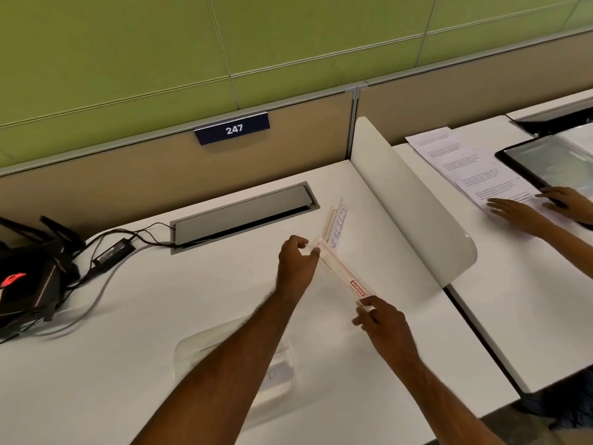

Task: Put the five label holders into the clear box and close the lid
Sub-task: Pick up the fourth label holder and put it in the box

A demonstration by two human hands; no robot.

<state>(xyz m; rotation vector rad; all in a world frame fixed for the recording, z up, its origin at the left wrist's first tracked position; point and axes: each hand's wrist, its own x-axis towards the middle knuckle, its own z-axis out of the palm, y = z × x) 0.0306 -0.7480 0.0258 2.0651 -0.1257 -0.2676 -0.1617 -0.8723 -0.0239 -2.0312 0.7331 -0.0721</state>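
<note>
Far left on the white counter (96, 348), a black router (25, 284) with cables; nearer the front edge sits the clear box (199, 345), partly hidden under the left forearm. Left hand (296, 268) pinches the far end of a clear label holder (345, 277) with a red sticker, right hand (383, 322) pinches its near end, both grips clenched on it. Just beyond, another label holder (337, 224) with handwritten paper lies beside the white divider (414, 203).

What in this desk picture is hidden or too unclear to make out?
- Clear box, head view: the left forearm crosses it, so its contents cannot be counted.
- Label holder held between the left hand and right hand: transparent, edges faint, small print unreadable.
- Upright label holder: handwriting only partly legible.
- Printed sheets on the neighbouring desk: text too small.
</note>
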